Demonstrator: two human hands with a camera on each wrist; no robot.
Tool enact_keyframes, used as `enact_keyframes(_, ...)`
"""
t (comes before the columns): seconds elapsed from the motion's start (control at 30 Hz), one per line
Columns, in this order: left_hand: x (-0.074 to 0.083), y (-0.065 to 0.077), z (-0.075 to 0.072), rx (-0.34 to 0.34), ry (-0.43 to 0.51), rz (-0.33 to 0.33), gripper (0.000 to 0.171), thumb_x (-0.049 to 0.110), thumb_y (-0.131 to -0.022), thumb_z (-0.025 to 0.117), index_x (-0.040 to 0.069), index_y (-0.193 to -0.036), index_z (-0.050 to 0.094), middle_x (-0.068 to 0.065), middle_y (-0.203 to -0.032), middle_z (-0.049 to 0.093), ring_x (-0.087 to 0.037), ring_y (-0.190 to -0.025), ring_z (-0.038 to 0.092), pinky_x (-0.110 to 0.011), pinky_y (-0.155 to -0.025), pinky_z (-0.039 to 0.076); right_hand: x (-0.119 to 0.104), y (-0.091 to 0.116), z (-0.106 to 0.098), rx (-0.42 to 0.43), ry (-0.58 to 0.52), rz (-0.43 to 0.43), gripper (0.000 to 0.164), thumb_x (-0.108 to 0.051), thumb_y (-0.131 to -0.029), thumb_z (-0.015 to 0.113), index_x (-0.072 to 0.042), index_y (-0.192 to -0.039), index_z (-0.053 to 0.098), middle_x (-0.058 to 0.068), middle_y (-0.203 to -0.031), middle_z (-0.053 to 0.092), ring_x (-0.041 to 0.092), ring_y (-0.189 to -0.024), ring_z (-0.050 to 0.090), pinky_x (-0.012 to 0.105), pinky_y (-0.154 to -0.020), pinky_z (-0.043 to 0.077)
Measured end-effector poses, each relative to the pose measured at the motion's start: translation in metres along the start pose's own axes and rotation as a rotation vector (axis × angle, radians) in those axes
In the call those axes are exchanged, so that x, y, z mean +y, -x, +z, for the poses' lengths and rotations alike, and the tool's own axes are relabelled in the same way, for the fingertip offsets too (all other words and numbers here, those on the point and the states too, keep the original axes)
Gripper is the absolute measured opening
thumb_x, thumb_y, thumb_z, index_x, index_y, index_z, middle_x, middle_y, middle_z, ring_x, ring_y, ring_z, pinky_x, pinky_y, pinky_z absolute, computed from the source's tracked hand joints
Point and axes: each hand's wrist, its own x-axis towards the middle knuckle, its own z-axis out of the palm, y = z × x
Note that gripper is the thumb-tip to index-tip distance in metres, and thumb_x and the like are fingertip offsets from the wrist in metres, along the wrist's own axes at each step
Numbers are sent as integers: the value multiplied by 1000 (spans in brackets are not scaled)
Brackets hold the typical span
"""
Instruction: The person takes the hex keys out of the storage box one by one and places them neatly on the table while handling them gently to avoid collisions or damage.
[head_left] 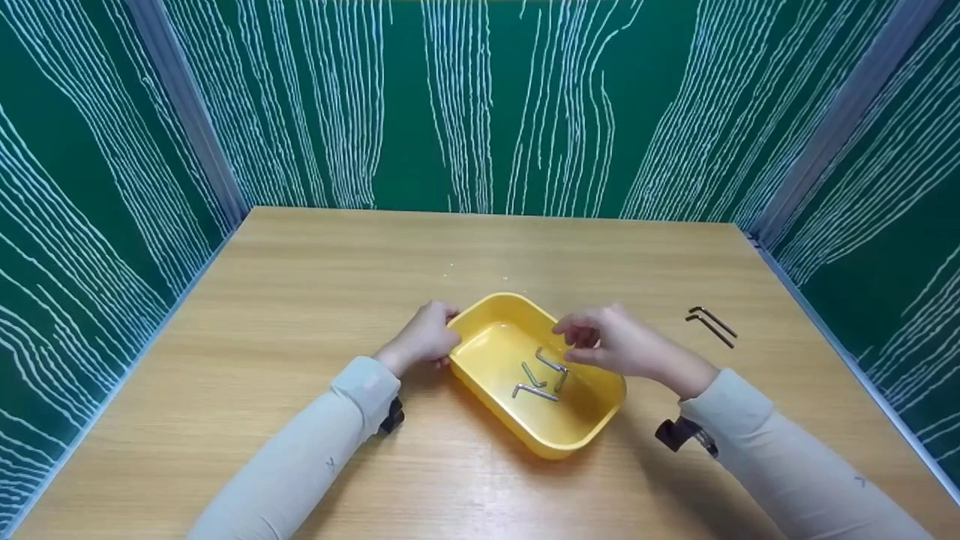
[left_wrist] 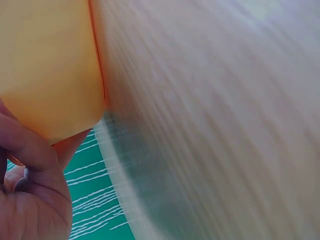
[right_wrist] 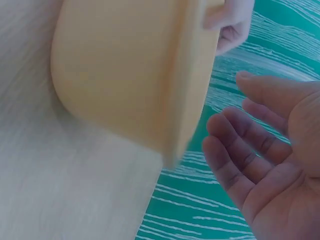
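Note:
A yellow plastic bin (head_left: 480, 390) sits at an angle on the table, with several L-shaped hex keys (head_left: 535, 391) lying loose on its floor. My left hand (head_left: 424, 334) grips the bin by its left corner, thumb at the rim; the left wrist view has this hand (left_wrist: 35, 175) against the bin's outer wall. Over the right side of the bin hovers my right hand (head_left: 611, 341), its fingers loosely bent and holding nothing. From the right wrist, this hand (right_wrist: 270, 150) appears palm-up beside the bin rim, a gap between thumb and fingers.
Two more hex keys (head_left: 711, 327) lie side by side on the wooden table (head_left: 337, 255), right of the bin. Green panels (head_left: 405, 112) with white wavy lines enclose the table at the back and both sides. A few tiny pale specks dot the tabletop behind the bin.

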Motion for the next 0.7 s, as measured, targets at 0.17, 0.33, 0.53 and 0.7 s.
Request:
enact_keyframes(0.17, 1, 0, 0, -3, 4, -5, 38, -5, -81, 48, 2, -116, 62, -23, -85, 68, -13, -40, 52, -23, -35, 46, -3, -2, 12, -37, 1, -22, 32, -10, -82, 77, -9, -114, 70, 5, -97, 73, 12, -82, 67, 24, -74, 59)
enact_keyframes(0.33, 1, 1, 0, -4, 4, -9, 37, -5, -81, 48, 2, -116, 62, -24, -84, 69, -12, -39, 51, -22, -35, 46, -6, -5, 20, -72, 18, 1, 34, -10, -82, 77, -7, -115, 70, 6, -96, 72, 11, -79, 64, 23, -73, 59)
enact_keyframes(0.53, 1, 2, 0, -1, 4, 3, 40, -5, -80, 47, 1, -116, 63, -26, -85, 68, -12, -38, 51, -21, -34, 45, -7, -9, 31, -86, 67, -55, 30, -8, -81, 77, -4, -110, 71, 8, -89, 71, 11, -74, 60, 23, -70, 57)
enact_keyframes(0.7, 2, 1, 0, 5, -4, 2, 38, -6, -80, 47, 1, -114, 63, -24, -84, 68, -13, -39, 51, -22, -35, 46, -7, -12, 38, -107, 96, -102, 29, -7, -80, 78, -5, -108, 72, 7, -87, 70, 12, -73, 59, 21, -66, 55)
